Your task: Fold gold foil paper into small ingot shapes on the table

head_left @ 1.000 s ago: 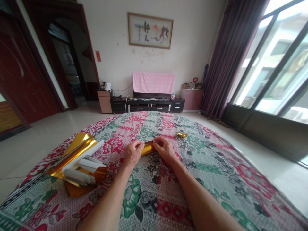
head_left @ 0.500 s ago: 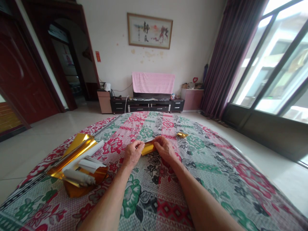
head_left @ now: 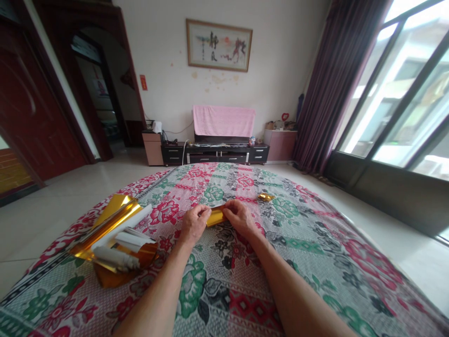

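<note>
A small piece of gold foil paper [head_left: 216, 216] is stretched between my two hands, just above the flowered cloth. My left hand [head_left: 195, 223] pinches its left end between thumb and fingers. At its right end, my right hand [head_left: 240, 216] grips the paper with fingers closed. Beyond my right hand, a folded gold piece [head_left: 265, 197] lies on the cloth. Gold foil sheets [head_left: 115, 210] and several white rolled papers [head_left: 115, 258] are piled at the left.
The round table is covered by a patterned cloth [head_left: 301, 243]. Further back stand a black low cabinet [head_left: 217, 154] and a pink cloth [head_left: 224, 120] over a screen. A purple curtain [head_left: 326, 84] and windows are on the right.
</note>
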